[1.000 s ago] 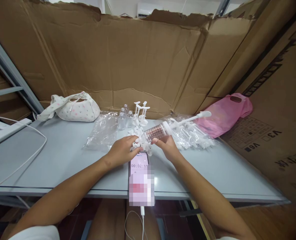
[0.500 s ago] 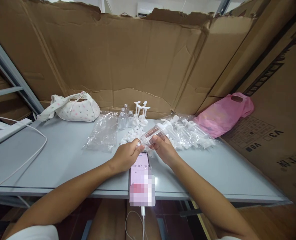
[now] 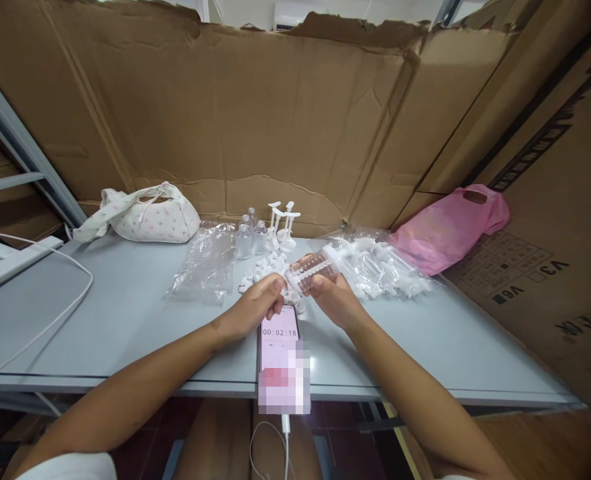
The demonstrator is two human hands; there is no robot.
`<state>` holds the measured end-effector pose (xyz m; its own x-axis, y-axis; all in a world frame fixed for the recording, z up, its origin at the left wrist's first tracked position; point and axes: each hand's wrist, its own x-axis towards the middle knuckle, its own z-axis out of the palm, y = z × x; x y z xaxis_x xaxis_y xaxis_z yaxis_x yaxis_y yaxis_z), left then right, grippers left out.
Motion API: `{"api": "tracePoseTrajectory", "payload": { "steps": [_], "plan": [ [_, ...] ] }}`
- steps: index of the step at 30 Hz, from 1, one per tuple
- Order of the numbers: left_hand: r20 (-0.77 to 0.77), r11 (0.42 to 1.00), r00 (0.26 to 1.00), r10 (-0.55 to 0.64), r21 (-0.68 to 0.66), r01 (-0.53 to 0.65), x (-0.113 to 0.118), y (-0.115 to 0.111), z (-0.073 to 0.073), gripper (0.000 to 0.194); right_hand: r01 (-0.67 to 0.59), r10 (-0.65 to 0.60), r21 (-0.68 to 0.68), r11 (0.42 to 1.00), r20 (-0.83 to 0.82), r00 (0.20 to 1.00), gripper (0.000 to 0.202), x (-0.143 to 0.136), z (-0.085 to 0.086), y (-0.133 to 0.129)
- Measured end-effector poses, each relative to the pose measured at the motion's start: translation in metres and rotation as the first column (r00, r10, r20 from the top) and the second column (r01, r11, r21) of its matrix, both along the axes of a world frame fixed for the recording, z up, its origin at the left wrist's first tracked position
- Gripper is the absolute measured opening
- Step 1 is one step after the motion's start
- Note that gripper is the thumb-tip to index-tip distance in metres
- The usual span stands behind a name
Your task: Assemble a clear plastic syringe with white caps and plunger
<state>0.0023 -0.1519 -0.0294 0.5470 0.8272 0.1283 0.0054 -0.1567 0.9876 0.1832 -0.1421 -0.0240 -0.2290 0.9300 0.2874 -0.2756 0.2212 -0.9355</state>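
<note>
Syringe (image 3: 318,267): clear plastic barrel, ribbed or graduated, faint pinkish-brown tint along its length, white flange and plunger end pointing up-right. Held tilted above the table, just past the phone, between both hands.

Right hand (image 3: 332,297): fingers closed around the barrel from below, thumb on top. Firm hold.

Left hand (image 3: 255,308): fingertips pinched together at the barrel's near tip, on a small white part there. The part itself is too small to make out; could be a cap or nozzle.

Step, as I judge it: fitting a small piece onto the tip, hands meeting at the joint. Next move likely calls for lining the piece square with the tip and a short push or twist while the right hand keeps the barrel from turning. Smooth hard plastic, so slipping is the risk.

Caps (image 3: 265,267): loose scatter of small white moulded bits on the table, right behind the hands.

Phone (image 3: 280,350): flat on the table edge under the hands, timer showing, cable hanging from its near end.

Right of the hands: heap (image 3: 385,267) of more syringes in clear crinkled film. Left: bag (image 3: 205,263), clear, crumpled, mostly flat. Behind: vials (image 3: 250,237), small and clear, upright, with white stands (image 3: 282,223) beside them.

Table (image 3: 125,313): smooth grey. Purse (image 3: 148,217), soft cloth, far left; pink bag (image 3: 448,230), thin plastic, far right. Cardboard (image 3: 275,113) walls all round, creased, torn along the top.
</note>
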Motion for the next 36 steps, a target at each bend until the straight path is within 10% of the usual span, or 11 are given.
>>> {"api": "tracePoseTrajectory", "payload": {
  "steps": [7,18,30,36],
  "plan": [
    [-0.198,0.907,0.915,0.352,0.313,-0.281,-0.006,0.005,0.002,0.025,0.052,-0.051,-0.024,0.998,0.032,0.998,0.033,-0.003,-0.006,0.003],
    [-0.054,0.991,0.997,0.059,-0.117,-0.065,-0.003,0.015,-0.005,0.053,-0.037,0.033,-0.102,0.994,-0.037,0.999,0.031,-0.002,-0.01,0.005],
    [-0.302,0.819,0.829,0.47,0.499,-0.282,-0.012,0.012,-0.003,0.03,-0.001,-0.009,-0.14,0.99,-0.069,0.998,0.03,-0.004,-0.01,0.005],
    [-0.295,0.902,0.9,0.321,0.386,-0.196,-0.01,0.01,-0.002,0.031,-0.02,0.014,-0.128,0.992,-0.043,0.999,0.03,-0.002,-0.011,0.007]
  ]
}}
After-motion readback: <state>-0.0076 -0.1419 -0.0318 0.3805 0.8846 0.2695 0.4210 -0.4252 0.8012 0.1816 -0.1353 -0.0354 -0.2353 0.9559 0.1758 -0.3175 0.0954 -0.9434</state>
